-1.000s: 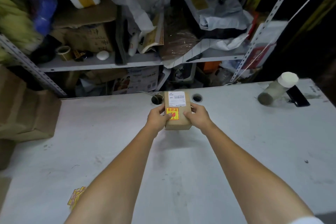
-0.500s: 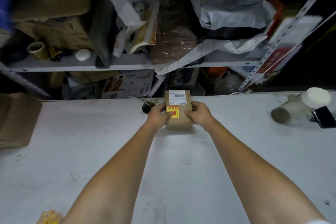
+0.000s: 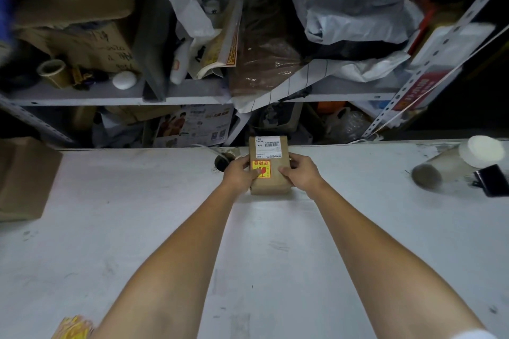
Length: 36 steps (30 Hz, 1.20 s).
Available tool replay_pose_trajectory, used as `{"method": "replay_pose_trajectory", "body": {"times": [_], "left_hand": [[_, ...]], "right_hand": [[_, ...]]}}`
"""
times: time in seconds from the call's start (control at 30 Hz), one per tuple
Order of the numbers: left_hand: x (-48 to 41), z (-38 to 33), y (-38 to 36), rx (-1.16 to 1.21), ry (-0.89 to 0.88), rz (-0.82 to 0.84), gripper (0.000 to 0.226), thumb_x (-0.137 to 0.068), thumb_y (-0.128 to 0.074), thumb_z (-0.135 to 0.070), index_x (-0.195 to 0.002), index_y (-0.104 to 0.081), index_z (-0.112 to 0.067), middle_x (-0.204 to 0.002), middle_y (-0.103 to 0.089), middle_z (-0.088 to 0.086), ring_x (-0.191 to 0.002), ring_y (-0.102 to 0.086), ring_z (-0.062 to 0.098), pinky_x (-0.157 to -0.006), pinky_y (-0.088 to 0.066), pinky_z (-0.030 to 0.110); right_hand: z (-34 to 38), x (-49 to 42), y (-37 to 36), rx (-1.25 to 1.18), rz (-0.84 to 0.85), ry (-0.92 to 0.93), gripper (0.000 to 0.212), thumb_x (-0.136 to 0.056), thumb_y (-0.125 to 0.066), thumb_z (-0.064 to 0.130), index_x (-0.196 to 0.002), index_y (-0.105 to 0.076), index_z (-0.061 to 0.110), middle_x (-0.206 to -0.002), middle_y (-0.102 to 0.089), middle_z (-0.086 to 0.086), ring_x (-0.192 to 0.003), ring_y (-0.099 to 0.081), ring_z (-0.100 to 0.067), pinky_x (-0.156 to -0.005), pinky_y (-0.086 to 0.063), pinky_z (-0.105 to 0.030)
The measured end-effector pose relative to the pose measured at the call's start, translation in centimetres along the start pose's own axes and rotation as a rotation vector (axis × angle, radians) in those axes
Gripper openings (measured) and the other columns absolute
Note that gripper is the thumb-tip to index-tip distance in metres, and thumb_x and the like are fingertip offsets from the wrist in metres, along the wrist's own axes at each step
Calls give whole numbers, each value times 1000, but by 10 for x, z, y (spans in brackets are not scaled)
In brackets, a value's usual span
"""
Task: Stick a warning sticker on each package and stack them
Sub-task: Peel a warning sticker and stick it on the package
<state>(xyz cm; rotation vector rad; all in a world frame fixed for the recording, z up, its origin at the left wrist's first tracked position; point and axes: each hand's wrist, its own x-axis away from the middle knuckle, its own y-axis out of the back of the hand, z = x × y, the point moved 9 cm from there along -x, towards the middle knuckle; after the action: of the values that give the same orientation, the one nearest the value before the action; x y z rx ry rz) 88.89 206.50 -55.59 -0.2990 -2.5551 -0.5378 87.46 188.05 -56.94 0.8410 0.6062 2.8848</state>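
- Head cam: one brown package (image 3: 271,186) at frame centre, on the white table (image 3: 137,228) near its far edge.
- Left hand (image 3: 239,173) and right hand (image 3: 301,173) each grasp one side of it; left thumb sits on the sticker.
- On its top: one yellow-red warning sticker (image 3: 263,166), one white shipping label (image 3: 268,146).
- One jar (image 3: 454,162) on its side at right, one cardboard box (image 3: 24,179) at left edge; contents not visible.

The package (image 3: 271,186) label's print is too small to read; at 7 o'clock the edge cuts a blurred sticker stack (image 3: 72,327).
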Motion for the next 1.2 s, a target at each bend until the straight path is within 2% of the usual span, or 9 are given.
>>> {"method": "replay_pose_trajectory", "body": {"times": [0.07, 0.23, 0.43, 0.57, 0.6, 0.73, 0.83, 1.03, 1.2], "left_hand": [[6, -5, 4, -77, -17, -6, 49, -92, -67, -18, -138, -53, -15, -136, -58, 5, -129, -50, 21, -109, -41, 38], [32, -13, 20, -328, -84, 31, 46, -97, -59, -27, -141, -51, -17, -140, -54, 8, -129, -50, 24, -101, -40, 30], [83, -7, 66, -623, -136, 40, 44, -98, -52, -35, -141, -50, -25, -136, -58, 6, -119, -56, 26, -100, -47, 37], [121, 15, 107, -739, -154, 26, 41, -99, -50, -38, -138, -51, -26, -134, -58, 5, -116, -56, 25, -96, -49, 38], [130, 22, 116, -762, -162, 31, 41, -99, -50, -38, -138, -51, -26, -134, -57, 5, -117, -56, 26, -96, -49, 38], [161, 55, 154, -811, -176, 49, 41, -99, -50, -40, -137, -51, -25, -133, -58, 6, -115, -56, 26, -95, -49, 38], [182, 79, 184, -832, -172, 43, 41, -99, -49, -40, -137, -51, -25, -133, -58, 5, -116, -55, 25, -93, -48, 37], [222, 115, 246, -816, -118, -24, 42, -99, -48, -40, -138, -50, -24, -133, -59, 4, -115, -56, 25, -93, -49, 36], [266, 142, 302, -770, -36, -155, 44, -99, -48, -41, -139, -50, -24, -135, -57, 4, -118, -56, 25, -96, -48, 37]], "right_hand": [[4, 4, 2, 55, -24, -3, 45, -90, -69, 18, -134, -59, 19, -118, -70, -3, -107, -66, -23, -98, -53, -44], [21, 30, 10, 291, -43, -16, 42, -93, -64, 30, -133, -59, 15, -117, -70, -4, -106, -64, -25, -97, -51, -41], [40, 99, -1, 572, -28, 5, 46, -95, -55, 24, -141, -51, 16, -134, -57, -11, -119, -56, -32, -97, -45, -35], [49, 156, -28, 693, -7, 6, 33, -95, -54, 26, -126, -57, 16, -120, -63, -12, -101, -57, -30, -85, -49, -35], [50, 168, -36, 710, -9, 0, 33, -95, -54, 29, -125, -58, 14, -120, -64, -12, -102, -59, -30, -87, -50, -37], [58, 212, -73, 758, -15, 3, 45, -98, -55, 38, -132, -55, 8, -133, -60, -12, -118, -57, -31, -98, -48, -39], [68, 233, -103, 738, -4, 26, 49, -98, -55, 38, -141, -49, 14, -140, -55, -9, -125, -53, -27, -102, -45, -38], [90, 254, -163, 776, 64, 95, 48, -98, -56, 38, -141, -49, 17, -136, -58, -8, -120, -57, -26, -100, -48, -38], [119, 262, -223, 858, 156, 241, 47, -99, -54, 39, -140, -50, 18, -136, -59, -7, -120, -56, -26, -99, -47, -37]]}}
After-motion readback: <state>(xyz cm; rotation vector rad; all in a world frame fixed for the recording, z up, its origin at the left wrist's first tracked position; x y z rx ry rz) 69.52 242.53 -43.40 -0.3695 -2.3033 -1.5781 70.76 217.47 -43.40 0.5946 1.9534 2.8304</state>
